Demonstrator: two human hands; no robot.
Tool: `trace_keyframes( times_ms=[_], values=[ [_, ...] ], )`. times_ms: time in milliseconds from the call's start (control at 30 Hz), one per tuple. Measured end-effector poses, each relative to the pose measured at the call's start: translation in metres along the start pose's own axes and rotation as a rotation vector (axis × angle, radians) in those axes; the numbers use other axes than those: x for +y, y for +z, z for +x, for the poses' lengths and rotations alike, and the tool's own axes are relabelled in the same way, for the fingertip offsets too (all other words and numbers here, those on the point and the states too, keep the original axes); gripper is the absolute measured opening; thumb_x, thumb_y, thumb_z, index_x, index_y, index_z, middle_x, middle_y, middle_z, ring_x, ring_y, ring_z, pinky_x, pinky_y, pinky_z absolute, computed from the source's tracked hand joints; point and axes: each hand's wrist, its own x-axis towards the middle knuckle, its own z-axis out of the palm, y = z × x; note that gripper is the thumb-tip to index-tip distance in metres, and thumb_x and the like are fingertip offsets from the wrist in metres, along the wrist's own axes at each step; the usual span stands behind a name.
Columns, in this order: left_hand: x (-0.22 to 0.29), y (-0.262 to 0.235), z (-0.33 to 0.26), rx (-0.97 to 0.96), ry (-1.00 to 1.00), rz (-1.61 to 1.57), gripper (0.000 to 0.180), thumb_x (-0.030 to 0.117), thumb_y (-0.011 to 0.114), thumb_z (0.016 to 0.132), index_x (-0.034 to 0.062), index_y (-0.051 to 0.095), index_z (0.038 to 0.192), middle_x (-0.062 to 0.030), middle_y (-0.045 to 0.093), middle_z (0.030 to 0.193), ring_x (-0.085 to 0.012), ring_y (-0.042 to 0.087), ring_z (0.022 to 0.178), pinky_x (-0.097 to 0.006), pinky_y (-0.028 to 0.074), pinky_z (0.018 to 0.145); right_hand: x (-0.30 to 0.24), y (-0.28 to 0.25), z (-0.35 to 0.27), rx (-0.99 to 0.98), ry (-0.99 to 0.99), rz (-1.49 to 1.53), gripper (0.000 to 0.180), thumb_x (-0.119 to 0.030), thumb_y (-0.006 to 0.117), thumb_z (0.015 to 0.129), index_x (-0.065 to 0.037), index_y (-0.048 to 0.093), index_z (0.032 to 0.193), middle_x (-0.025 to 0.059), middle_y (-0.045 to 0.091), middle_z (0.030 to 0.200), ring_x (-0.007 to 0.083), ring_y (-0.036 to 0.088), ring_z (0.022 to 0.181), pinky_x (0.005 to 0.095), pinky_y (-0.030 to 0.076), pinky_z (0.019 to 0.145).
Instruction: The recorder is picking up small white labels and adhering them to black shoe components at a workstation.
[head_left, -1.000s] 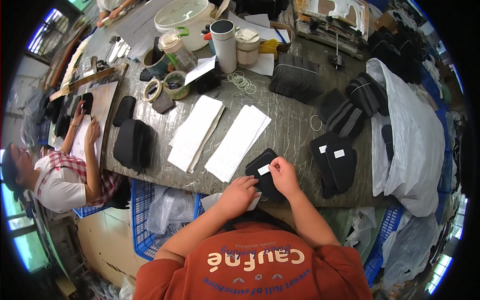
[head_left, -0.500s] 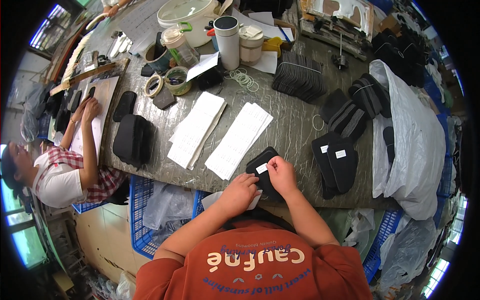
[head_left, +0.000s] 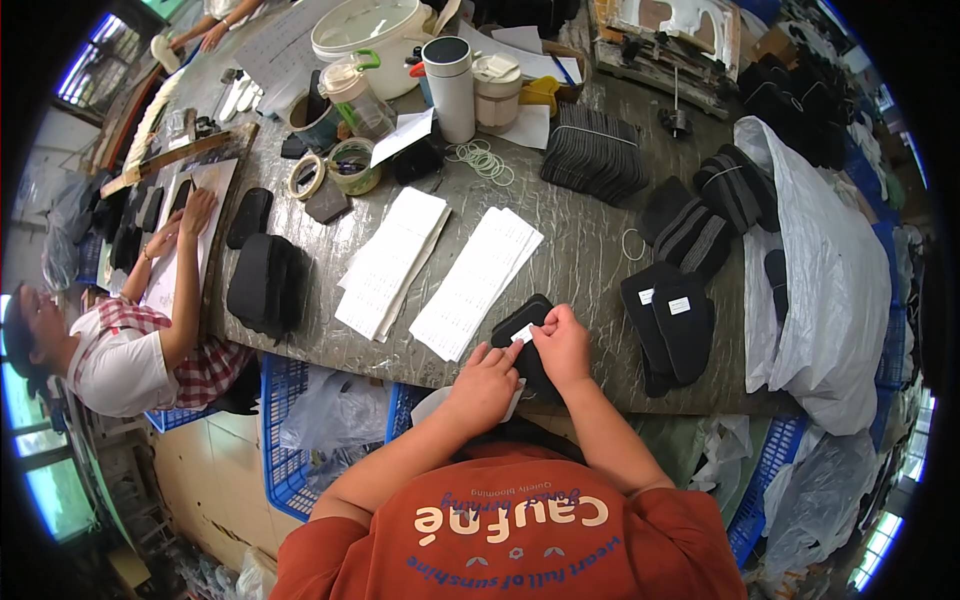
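Note:
A black insole-shaped pad [head_left: 512, 318] lies on the table's near edge in front of me. On it sits a small white label [head_left: 519, 335]. My right hand [head_left: 563, 352] is closed in a pinch at the label's right end. Stretched over the pad's lower left, my left hand [head_left: 484, 386] has fingertips touching at the label's lower edge. A white sheet [head_left: 430, 401] shows partly beneath my left wrist. To the right, two overlapping black pads [head_left: 684, 335] bear similar white labels. Two stacks of printed white slips [head_left: 393, 262] [head_left: 478, 282] lie to the left.
A pile of black pads [head_left: 265, 285] stands at left, and a banded row of them [head_left: 594, 152] farther back. A white sack [head_left: 825, 270] leans at right. Bottle [head_left: 449, 90], tub [head_left: 366, 45] and tape roll [head_left: 306, 174] crowd the back. A co-worker [head_left: 130, 345] works at far left.
My left fingers have moved slightly up to the label, while my right hand has shifted up a little beside it. The co-worker's hands have also moved.

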Motion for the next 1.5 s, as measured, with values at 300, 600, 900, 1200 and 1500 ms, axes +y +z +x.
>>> trace_keyframes(
  times_ms=[300,600,900,1200,1500],
  values=[
    [-0.004,-0.002,-0.003,-0.024,0.017,-0.071,0.018,0.017,0.058,0.082,-0.0003,0.062,0.084,-0.0168,0.046,0.134,-0.0308,0.047,0.114,-0.044,0.035,0.102,0.006,-0.002,0.004,0.222,-0.294,-0.243,0.027,-0.013,0.073,0.072,-0.004,0.052,0.086,0.0156,0.060,0.079,0.0348,0.059,0.074,0.0443,0.047,0.067],
    [-0.019,0.002,-0.005,0.041,0.038,-0.240,0.011,0.008,0.061,0.079,-0.0015,0.058,0.077,-0.0180,0.045,0.135,-0.0357,0.043,0.122,-0.041,0.037,0.101,-0.010,-0.058,0.021,0.063,-0.222,-0.023,0.016,-0.005,0.061,0.081,-0.003,0.045,0.083,0.0201,0.053,0.067,0.0441,0.053,0.067,0.0427,0.043,0.057],
    [-0.014,-0.003,0.013,0.367,-0.317,-0.598,0.020,0.016,0.059,0.087,-0.0012,0.063,0.078,-0.0154,0.061,0.070,-0.0283,0.058,0.064,-0.036,0.047,0.062,-0.059,-0.140,-0.001,0.306,-0.383,-0.391,0.039,-0.011,0.076,0.068,-0.003,0.051,0.097,0.0145,0.054,0.100,0.0337,0.049,0.096,0.0413,0.041,0.084],
    [-0.015,-0.023,0.016,0.371,-0.513,-0.940,0.016,0.014,0.067,0.082,-0.0008,0.063,0.078,-0.0105,0.064,0.075,-0.0152,0.059,0.066,-0.026,0.047,0.062,-0.034,-0.037,-0.039,-0.408,0.041,0.338,0.035,-0.001,0.072,0.070,0.002,0.051,0.098,0.0125,0.065,0.084,0.0168,0.064,0.078,0.0289,0.049,0.068],
    [-0.020,-0.032,0.004,0.256,-0.624,-0.993,0.017,0.013,0.072,0.077,0.0030,0.059,0.072,0.0021,0.060,0.065,-0.0031,0.050,0.059,-0.022,0.041,0.051,-0.031,-0.032,-0.038,-0.439,0.111,0.525,0.027,0.003,0.066,0.075,0.002,0.051,0.098,0.0099,0.065,0.077,0.0144,0.063,0.073,0.0266,0.049,0.066]
  ],
)
